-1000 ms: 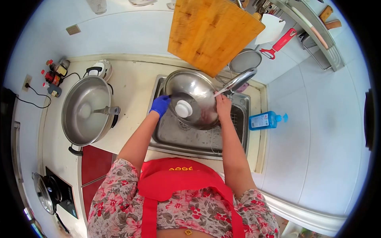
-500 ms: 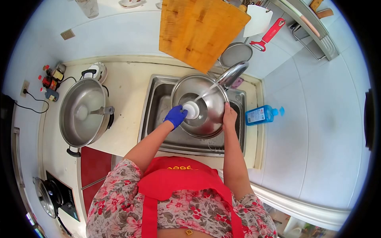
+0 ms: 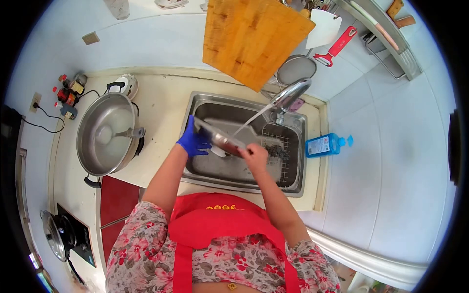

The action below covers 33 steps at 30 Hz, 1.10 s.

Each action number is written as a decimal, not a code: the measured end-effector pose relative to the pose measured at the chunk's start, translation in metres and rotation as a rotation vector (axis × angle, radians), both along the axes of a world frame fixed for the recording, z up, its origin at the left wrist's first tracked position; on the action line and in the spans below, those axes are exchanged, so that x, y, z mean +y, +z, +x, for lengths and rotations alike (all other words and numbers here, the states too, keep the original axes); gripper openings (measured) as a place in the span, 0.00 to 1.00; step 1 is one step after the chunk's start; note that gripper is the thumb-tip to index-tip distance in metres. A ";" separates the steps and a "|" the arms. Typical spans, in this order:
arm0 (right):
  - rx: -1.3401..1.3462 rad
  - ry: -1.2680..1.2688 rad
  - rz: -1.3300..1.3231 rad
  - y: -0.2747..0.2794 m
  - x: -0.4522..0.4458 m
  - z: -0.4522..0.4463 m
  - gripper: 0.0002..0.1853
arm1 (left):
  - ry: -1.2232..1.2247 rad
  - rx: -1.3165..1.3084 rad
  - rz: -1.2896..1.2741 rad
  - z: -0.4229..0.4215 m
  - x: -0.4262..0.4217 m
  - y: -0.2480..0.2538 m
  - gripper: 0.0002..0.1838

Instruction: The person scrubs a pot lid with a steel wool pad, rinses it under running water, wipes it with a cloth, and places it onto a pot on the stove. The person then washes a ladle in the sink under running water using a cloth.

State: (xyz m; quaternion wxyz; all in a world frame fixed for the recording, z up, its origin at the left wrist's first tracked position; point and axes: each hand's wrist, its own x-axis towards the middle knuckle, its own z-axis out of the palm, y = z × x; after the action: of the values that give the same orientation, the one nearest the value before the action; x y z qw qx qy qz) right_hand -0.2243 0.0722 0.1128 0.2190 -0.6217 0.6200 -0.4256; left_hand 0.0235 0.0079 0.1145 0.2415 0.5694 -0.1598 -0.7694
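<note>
A steel lid [image 3: 223,140] is held over a stainless sink [image 3: 233,185], tipped up so steeply that only a narrow, blurred edge shows, slanting from upper left to lower right. The right hand [image 3: 254,157], bare, has its fingers closed on the lid's lower right end. The left hand [image 3: 193,141], in a blue glove, is at the other end with thumb and fingers spread apart around it; whether they press on the metal cannot be told.

Room to move: basin floor shows on both sides of the lid. The left hand is near the sink's left rim, while the right has more of the basin beside it, towards a wire rack [image 3: 288,131]. A strip of pale surface [image 3: 161,115] separates the sink from a large steel pan [image 3: 105,110] on the left. Beyond the sink's right rim, close to the wall, is a blue bottle [image 3: 322,146]. A wooden board [image 3: 254,41] and the curved tap [image 3: 293,89] bound the far side.

Hidden or unclear: water from the tap runs down behind the lid, which hides where it lands. The lid's white knob [image 3: 218,151] is partly covered. A dark patch under the rack is hard to make out. The board is cut off by the top edge.
</note>
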 end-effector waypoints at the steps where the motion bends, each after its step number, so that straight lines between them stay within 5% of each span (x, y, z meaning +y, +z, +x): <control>1: -0.002 0.006 0.003 0.000 0.006 0.005 0.17 | 0.025 0.266 0.111 0.011 0.003 0.008 0.39; 4: 0.274 0.286 -0.250 0.003 0.015 0.015 0.17 | 0.218 0.429 0.053 0.024 0.020 0.024 0.36; 5: 0.303 0.360 -0.324 0.005 0.017 0.016 0.17 | 0.227 0.358 0.030 0.030 0.022 0.008 0.22; 6: 0.330 0.434 -0.397 0.007 0.019 0.017 0.17 | 0.228 0.357 0.033 0.041 0.025 -0.014 0.22; 8: 0.352 0.484 -0.396 0.005 0.024 0.012 0.17 | 0.175 0.317 -0.006 0.061 0.034 -0.055 0.06; 10: 0.333 0.611 -0.400 -0.006 0.028 0.009 0.15 | 0.164 0.240 -0.011 0.060 0.044 -0.067 0.04; 14: 0.482 0.649 0.009 -0.027 0.033 0.007 0.11 | 0.239 0.084 -0.089 0.043 0.062 -0.072 0.05; 17: 0.571 0.597 -0.085 -0.042 0.019 0.019 0.20 | 0.277 0.077 -0.078 0.033 0.067 -0.080 0.04; 19: 0.645 0.556 0.274 -0.049 0.011 0.030 0.32 | 0.313 0.076 -0.077 0.030 0.069 -0.086 0.05; 23: 0.741 0.521 0.231 -0.053 -0.022 0.041 0.34 | 0.321 0.065 -0.101 0.018 0.073 -0.070 0.05; 28: 0.533 0.163 0.097 -0.036 -0.053 0.070 0.34 | 0.276 0.058 -0.170 0.009 0.059 -0.069 0.04; 32: 0.561 0.202 -0.031 -0.038 -0.066 0.066 0.33 | 0.199 -0.026 -0.214 0.002 0.058 -0.051 0.04; 33: 0.590 0.456 -0.074 -0.039 -0.062 0.069 0.33 | 0.201 -0.062 -0.199 0.001 0.058 -0.050 0.03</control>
State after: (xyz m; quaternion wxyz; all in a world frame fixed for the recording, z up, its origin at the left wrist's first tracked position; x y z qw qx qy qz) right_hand -0.1552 0.0102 0.0739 0.0974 -0.8471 0.4863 -0.1907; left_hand 0.0244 0.0659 0.0643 0.3676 0.5794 -0.1847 -0.7036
